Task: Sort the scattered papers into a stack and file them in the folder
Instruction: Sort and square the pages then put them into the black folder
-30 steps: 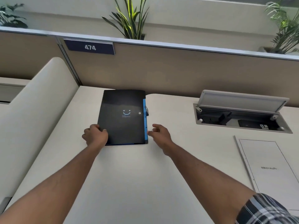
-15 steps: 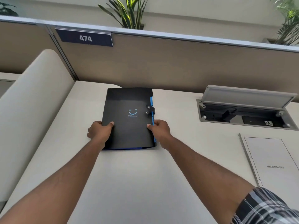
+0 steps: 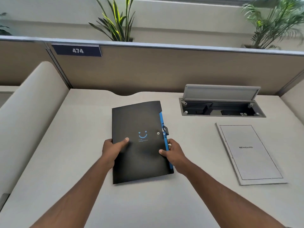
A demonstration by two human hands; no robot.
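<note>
**A:** Head view, the only one we have. What worries you?

**B:** The folder (image 3: 141, 142) is held by its two long edges only. The left hand (image 3: 113, 149) grips the left edge, thumb curled over the black cover, fingers hidden underneath. The right hand (image 3: 172, 153) pinches the right edge by the blue strip (image 3: 164, 142), thumb on top. If either pinch slackens, I'd expect the cover to sag or slide, and it looks slick.

**A:** And the clasp?

**B:** The strap tab (image 3: 165, 130) sticks out past the right edge and isn't on the stud (image 3: 158, 133). So the folder looks unfastened. Tip it and the cover could fall open, and anything inside could slip out, though I can't see whether it holds anything.

**A:** Where is it exactly?

**B:** Over the middle of the desk (image 3: 65, 162). Whether it's lifted or resting, I can't tell. The stack of papers (image 3: 250, 153) lies well apart to the right, squared up, not yet filed. It's near the open cable tray (image 3: 222, 109), so a careless sweep could push sheets towards that hole.

**A:** Orientation?

**B:** Long axis runs away from the person, the far end leaning slightly right. Cover up, opening edge right, spine left.
</note>
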